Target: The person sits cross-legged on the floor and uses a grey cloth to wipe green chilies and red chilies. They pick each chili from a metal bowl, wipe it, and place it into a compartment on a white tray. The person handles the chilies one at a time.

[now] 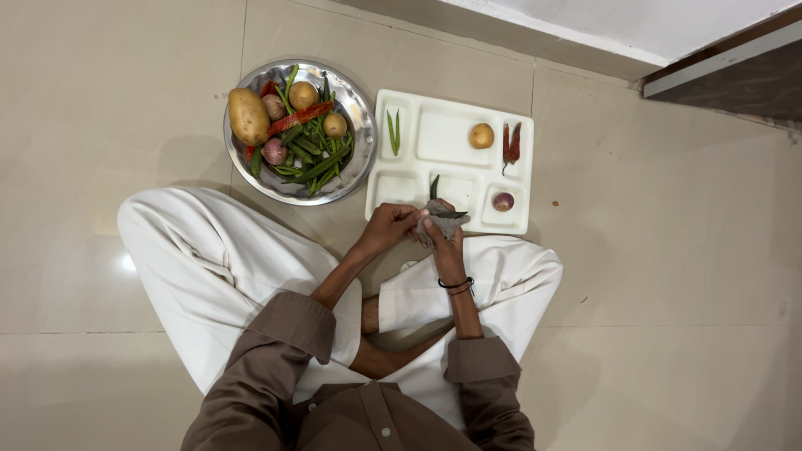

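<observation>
I sit cross-legged on the floor. My right hand (446, 238) grips a grey cloth (444, 221) wrapped around a green okra pod (434, 185) whose tip sticks up over the white compartment tray (458, 100). My left hand (391, 227) holds the same cloth and pod from the left. The tray holds two green beans (393, 132), a small potato (481, 135), two red chillies (510, 146) and a small onion (503, 201), each in its own compartment.
A round steel plate (357, 108) to the left of the tray carries a large potato (248, 116), small potatoes, onions, a red chilli and several green beans and okra. A wall base and dark ledge (718, 75) run along the top right.
</observation>
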